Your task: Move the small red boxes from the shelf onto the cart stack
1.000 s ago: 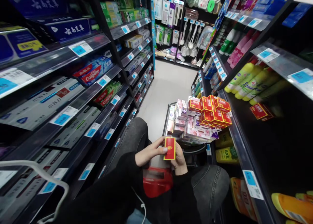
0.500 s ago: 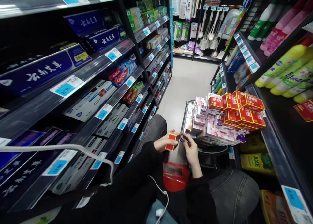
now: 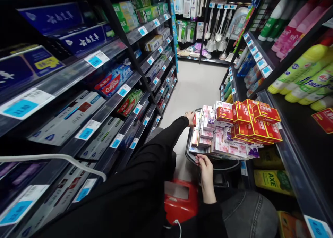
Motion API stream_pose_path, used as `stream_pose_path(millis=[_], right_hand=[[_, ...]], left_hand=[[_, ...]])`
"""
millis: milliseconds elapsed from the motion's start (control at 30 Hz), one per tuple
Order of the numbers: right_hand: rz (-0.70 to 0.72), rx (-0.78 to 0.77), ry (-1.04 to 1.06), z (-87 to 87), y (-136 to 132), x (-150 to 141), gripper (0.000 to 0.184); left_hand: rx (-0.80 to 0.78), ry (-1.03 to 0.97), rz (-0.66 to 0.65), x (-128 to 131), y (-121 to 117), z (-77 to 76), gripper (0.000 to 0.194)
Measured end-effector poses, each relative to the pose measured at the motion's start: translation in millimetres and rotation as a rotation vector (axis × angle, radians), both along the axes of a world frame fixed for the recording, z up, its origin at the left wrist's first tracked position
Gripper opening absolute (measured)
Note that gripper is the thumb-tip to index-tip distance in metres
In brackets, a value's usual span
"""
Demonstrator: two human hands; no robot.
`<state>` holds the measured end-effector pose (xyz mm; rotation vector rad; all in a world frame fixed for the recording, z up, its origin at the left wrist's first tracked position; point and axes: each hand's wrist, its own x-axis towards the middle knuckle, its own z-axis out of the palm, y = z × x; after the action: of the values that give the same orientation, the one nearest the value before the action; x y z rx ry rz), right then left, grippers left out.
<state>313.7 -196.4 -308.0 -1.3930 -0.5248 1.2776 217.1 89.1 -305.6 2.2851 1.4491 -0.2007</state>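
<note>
My left hand (image 3: 190, 118) reaches forward on an outstretched black sleeve to the far left side of a black basket (image 3: 187, 154). Its fingers are closed on a small red box (image 3: 194, 120), of which only a sliver shows. My right hand (image 3: 205, 163) curls over the basket's near rim. The basket is piled with pink and white boxes (image 3: 221, 142) and, on its right side, a stack of red and yellow boxes (image 3: 256, 121).
Toothpaste shelves (image 3: 110, 83) line the left side, and bottle shelves (image 3: 299, 78) the right, close to the basket. A red stool (image 3: 180, 200) sits under me. A white rail (image 3: 52, 158) crosses at lower left. The pale aisle floor (image 3: 192, 85) runs ahead.
My hands have parted from in front of me. The left has stretched forward with the red box to the basket's far side, and the right has moved to the basket's near rim.
</note>
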Motion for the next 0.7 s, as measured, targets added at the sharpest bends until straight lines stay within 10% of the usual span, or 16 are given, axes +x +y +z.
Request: stream_pose_path(millis=[333,700], right_hand=[[-0.049,-0.170,0.201,-10.1,12.4,-1.2,0.037],[0.019,-0.212,0.250,-23.4,10.7,-4.3,0.036]], left_hand=[[-0.166,-0.214,0.081,17.7,32.1,-74.0,0.113],[-0.325,-0.575,0.441,4.1,25.2,-91.8,0.083]])
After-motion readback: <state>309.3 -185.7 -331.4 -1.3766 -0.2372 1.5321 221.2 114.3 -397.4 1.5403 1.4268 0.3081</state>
